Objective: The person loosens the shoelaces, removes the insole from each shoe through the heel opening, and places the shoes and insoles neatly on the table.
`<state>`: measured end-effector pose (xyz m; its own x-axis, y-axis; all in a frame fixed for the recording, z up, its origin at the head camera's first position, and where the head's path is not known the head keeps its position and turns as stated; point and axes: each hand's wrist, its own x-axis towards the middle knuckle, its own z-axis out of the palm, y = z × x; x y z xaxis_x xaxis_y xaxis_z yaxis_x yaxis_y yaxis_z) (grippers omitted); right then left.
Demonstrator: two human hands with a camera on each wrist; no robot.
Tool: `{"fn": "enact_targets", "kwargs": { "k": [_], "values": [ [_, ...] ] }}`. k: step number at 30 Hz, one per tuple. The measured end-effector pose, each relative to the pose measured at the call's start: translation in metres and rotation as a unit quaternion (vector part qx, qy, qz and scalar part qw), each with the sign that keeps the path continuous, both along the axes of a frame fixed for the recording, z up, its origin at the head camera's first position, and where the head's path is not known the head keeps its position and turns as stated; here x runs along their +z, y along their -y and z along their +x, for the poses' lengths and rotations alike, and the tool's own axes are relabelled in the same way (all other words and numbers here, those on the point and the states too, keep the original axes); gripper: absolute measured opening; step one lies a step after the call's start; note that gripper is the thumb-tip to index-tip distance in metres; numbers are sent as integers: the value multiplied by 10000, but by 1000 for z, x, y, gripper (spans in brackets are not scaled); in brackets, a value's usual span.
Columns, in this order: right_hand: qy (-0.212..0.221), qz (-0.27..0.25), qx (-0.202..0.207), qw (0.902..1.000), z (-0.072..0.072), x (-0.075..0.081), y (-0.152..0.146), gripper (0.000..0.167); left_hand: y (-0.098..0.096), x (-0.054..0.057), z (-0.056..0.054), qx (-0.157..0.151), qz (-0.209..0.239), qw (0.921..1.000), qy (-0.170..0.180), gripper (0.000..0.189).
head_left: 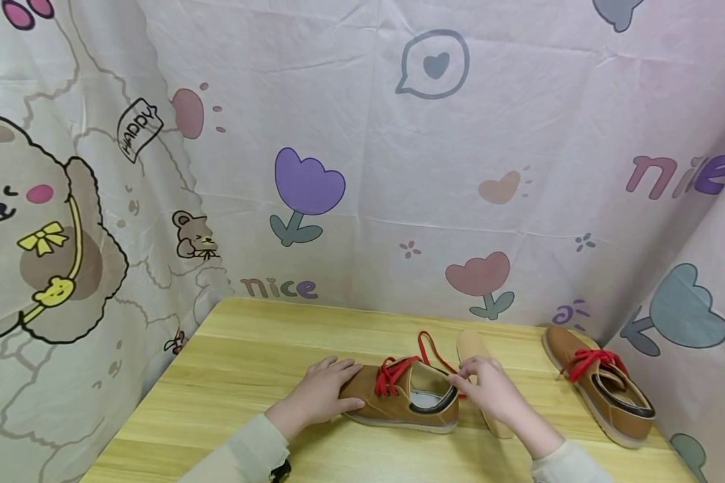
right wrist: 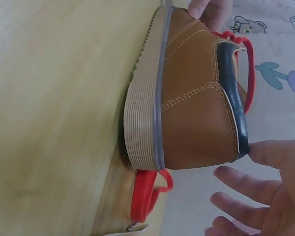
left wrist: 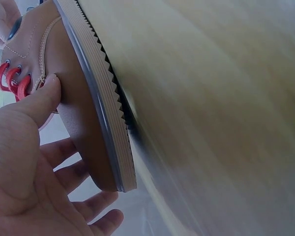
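Observation:
A brown shoe with red laces stands upright on the table, toe to the left. My left hand grips its toe, the thumb on the near side and the fingers around the front, as the left wrist view shows. At the heel, my right hand touches the dark collar with its thumb tip, while the other fingers are loosely bent behind the heel. A pale insole inside shows through the shoe's opening. One long lace loops behind the shoe toward the heel.
A tan insole-shaped piece lies on the table, partly under my right hand and forearm. The matching brown shoe with tied red laces stands at the right edge. Printed curtains hang close behind the wooden table.

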<state>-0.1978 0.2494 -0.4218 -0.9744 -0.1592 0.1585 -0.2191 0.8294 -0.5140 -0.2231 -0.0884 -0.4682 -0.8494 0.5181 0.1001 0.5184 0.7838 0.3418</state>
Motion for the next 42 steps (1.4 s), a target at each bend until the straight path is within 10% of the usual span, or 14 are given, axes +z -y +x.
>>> {"fn": "enact_targets", "kwargs": {
  "k": [42],
  "values": [
    [-294, 81, 138, 9994, 6, -3, 8, 21, 6, 0, -10, -171, 240, 9991, 293, 74]
  ]
}}
